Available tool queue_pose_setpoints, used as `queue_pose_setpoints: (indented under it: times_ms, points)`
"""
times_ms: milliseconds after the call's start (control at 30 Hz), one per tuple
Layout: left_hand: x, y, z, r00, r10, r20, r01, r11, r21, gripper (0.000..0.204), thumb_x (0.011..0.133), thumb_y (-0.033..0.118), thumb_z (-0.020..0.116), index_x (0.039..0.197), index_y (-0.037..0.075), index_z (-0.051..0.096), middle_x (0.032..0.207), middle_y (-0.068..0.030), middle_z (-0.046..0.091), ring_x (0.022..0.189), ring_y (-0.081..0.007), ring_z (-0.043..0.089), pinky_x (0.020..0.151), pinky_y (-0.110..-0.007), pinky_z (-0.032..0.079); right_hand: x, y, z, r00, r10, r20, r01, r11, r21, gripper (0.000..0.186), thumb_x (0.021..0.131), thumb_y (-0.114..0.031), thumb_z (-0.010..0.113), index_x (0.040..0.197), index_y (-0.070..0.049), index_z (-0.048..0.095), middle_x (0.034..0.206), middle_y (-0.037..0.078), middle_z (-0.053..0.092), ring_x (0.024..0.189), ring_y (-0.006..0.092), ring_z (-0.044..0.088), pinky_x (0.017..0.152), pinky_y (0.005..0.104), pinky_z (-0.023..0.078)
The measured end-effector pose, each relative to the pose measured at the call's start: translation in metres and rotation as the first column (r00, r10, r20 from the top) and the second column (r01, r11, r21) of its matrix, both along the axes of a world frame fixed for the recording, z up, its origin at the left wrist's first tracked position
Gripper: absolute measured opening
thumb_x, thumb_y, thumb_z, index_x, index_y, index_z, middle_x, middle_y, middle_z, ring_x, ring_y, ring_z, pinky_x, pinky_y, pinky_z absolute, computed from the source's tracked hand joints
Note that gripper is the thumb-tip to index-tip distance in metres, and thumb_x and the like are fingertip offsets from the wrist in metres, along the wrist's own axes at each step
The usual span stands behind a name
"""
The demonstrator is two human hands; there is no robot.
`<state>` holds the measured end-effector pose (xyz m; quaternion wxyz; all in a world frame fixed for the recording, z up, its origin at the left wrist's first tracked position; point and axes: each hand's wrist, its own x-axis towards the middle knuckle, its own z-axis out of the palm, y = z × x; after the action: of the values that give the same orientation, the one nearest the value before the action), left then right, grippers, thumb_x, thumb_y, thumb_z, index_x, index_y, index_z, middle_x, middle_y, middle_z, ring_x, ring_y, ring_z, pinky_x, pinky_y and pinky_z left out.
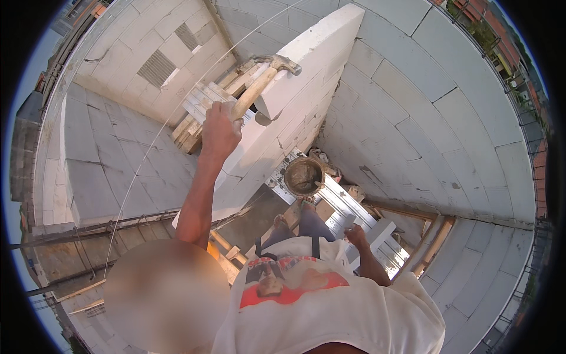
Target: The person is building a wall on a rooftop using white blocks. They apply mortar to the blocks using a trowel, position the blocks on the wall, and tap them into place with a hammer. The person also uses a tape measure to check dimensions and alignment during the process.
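My left hand is raised over the block wall, closed round the wooden handle of a claw hammer. The hammer's metal head is above the wall's pale top, near a dark notch in the edge. Lower and to the right, my right hand is held at my side with its fingers curled. A small grey piece shows at those fingers, too unclear to name. Just beyond this hand is a pale block, and whether they touch is unclear.
A round bucket with grey-brown contents stands ahead of my feet. Metal planks form a platform beneath me. Tall block walls rise on the right and left. A thin string crosses the left side. Stacked timber lies behind the wall.
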<state>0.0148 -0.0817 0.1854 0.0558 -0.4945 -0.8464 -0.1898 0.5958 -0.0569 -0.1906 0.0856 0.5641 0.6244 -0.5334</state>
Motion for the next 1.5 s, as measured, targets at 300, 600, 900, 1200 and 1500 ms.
queue_pose_setpoints:
  times_ms: [300, 600, 900, 1200, 1500]
  points:
    - [0.056, -0.020, 0.008, 0.947, -0.054, -0.316, 0.176, 0.912, 0.371, 0.055, 0.085, 0.005, 0.079, 0.137, 0.002, 0.059, 0.126, -0.0189, 0.058, 0.118, -0.0367, 0.056, 0.098, -0.048, 0.046, 0.024, -0.084, 0.018, 0.997, -0.072, 0.040, 0.073, 0.996, -0.044, 0.025, 0.093, -0.013, 0.068, 0.112, 0.001, 0.071, 0.075, 0.011, 0.072, 0.067, 0.0185, 0.071, 0.061, 0.0345, 0.056]
    - [0.187, -0.157, -0.362, 0.247, 0.443, 0.862, -0.054, 0.894, -0.445, 0.050, 0.090, 0.013, 0.075, 0.133, -0.005, 0.059, 0.125, -0.0276, 0.063, 0.119, -0.0384, 0.063, 0.096, -0.042, 0.056, -0.083, -0.005, -0.133, 0.942, 0.247, 0.228, -0.261, 0.965, 0.029, 0.037, 0.092, -0.027, 0.069, 0.122, -0.007, 0.070, 0.115, 0.024, 0.074, 0.110, 0.0401, 0.071, 0.096, 0.0505, 0.056]
    - [0.269, -0.202, -0.453, 0.803, 0.427, 0.415, 0.120, 0.566, -0.815, 0.061, 0.084, 0.025, 0.083, 0.134, 0.000, 0.059, 0.135, -0.0232, 0.060, 0.128, -0.0428, 0.054, 0.105, -0.053, 0.047, -0.272, 0.113, -0.334, 0.659, 0.445, 0.606, -0.572, 0.820, 0.020, 0.046, 0.098, -0.022, 0.067, 0.137, -0.006, 0.049, 0.130, 0.016, 0.059, 0.126, 0.0354, 0.063, 0.090, 0.0562, 0.057]
    - [0.278, -0.243, -0.489, 0.622, 0.621, 0.476, -0.018, 0.620, -0.785, 0.048, 0.085, 0.033, 0.083, 0.122, 0.006, 0.069, 0.122, -0.0149, 0.070, 0.117, -0.0386, 0.063, 0.101, -0.053, 0.049, -0.307, 0.139, -0.414, 0.708, 0.543, 0.452, -0.478, 0.839, -0.259, 0.040, 0.095, -0.022, 0.069, 0.130, -0.003, 0.069, 0.119, 0.021, 0.075, 0.116, 0.0318, 0.073, 0.089, 0.0460, 0.061]
    - [0.288, -0.236, -0.491, 0.582, 0.676, 0.452, -0.014, 0.564, -0.826, 0.046, 0.086, 0.039, 0.082, 0.120, 0.009, 0.071, 0.122, -0.0126, 0.071, 0.116, -0.0380, 0.063, 0.099, -0.052, 0.050, -0.291, 0.115, -0.383, 0.664, 0.471, 0.581, -0.629, 0.772, 0.094, 0.041, 0.097, -0.022, 0.062, 0.128, 0.005, 0.067, 0.122, 0.024, 0.070, 0.111, 0.0337, 0.074, 0.089, 0.0416, 0.062]
